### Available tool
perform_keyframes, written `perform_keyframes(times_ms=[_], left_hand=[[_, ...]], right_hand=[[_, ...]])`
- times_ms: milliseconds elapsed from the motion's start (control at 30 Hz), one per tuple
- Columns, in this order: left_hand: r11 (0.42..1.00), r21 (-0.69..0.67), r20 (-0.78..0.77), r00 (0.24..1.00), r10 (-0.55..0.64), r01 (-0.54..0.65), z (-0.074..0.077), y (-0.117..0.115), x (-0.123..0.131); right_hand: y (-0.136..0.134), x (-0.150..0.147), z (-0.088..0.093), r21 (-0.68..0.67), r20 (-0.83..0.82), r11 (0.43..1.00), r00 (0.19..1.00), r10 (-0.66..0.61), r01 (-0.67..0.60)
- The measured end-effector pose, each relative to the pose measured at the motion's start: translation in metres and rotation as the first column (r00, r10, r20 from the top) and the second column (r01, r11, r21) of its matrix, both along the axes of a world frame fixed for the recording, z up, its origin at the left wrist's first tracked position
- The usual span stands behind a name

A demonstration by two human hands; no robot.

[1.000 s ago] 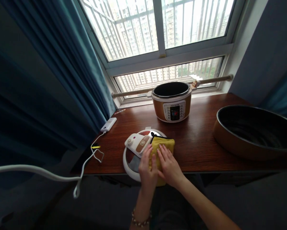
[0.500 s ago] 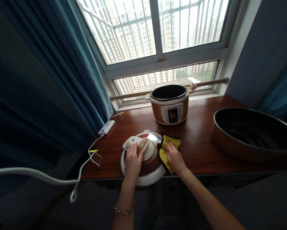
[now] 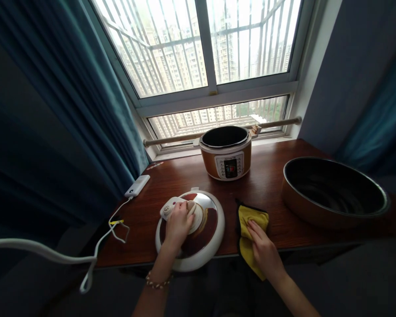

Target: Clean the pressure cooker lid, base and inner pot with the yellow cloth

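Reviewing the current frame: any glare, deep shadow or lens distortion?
Head view: window partly washed out; head view: bright glare on the lid; head view: deep shadow below the table; head view: rightmost pot apparently stretched by a wide lens.

1 round glossy brown white-rimmed lid (image 3: pixel 208 226), top side up, 1 creased yellow black-edged fabric cloth (image 3: pixel 247 249), apart, to its right

A wide brown round-walled pan with a dark interior (image 3: pixel 300 204) is sitting on the right of the reddish-brown wooden table (image 3: pixel 267 160). On the left, a white rectangular device (image 3: pixel 137 186) (a white cord (image 3: pixel 39 250) is trailing nearby) is lying beside a blue fabric curtain (image 3: pixel 95 97).
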State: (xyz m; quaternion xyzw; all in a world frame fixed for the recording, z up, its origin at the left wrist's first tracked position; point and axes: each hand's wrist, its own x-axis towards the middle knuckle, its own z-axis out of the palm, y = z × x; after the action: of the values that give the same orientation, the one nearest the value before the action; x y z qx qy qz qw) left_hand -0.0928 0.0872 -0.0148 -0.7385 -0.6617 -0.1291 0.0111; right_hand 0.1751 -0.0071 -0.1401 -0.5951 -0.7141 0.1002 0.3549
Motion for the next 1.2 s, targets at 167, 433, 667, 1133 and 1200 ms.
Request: perform_keyframes(times_ms=[167,433,667,1133,1200], left_hand=[[0.994,-0.066,0.040,0.996,-0.084,0.087,-0.003,0.028,-0.048],[0.975,-0.180,-0.143,0.978,-0.154,0.127,0.010,0.078,-0.131],[0.995,-0.071,-0.182,0.980,-0.078,0.066,-0.011,0.086,-0.166],[0.992,0.009,-0.182,0.976,-0.120,0.124,-0.011,0.068,-0.126],[0.983,0.009,-0.112,0.977,-0.180,0.183,-0.002,0.067,-0.108]], right_hand=[[-0.003,0.014,-0.002,-0.027,-0.022,0.999,0.999,-0.036,0.035],[0.009,0.038,-0.001,-0.075,-0.020,0.996,0.998,-0.052,0.051],[0.020,0.102,-0.007,-0.088,-0.045,0.993,0.995,-0.085,0.080],[0.036,0.137,-0.014,-0.093,-0.223,0.975,0.950,-0.217,0.200],[0.041,0.130,-0.003,-0.171,-0.347,0.946,0.882,-0.319,0.275]])
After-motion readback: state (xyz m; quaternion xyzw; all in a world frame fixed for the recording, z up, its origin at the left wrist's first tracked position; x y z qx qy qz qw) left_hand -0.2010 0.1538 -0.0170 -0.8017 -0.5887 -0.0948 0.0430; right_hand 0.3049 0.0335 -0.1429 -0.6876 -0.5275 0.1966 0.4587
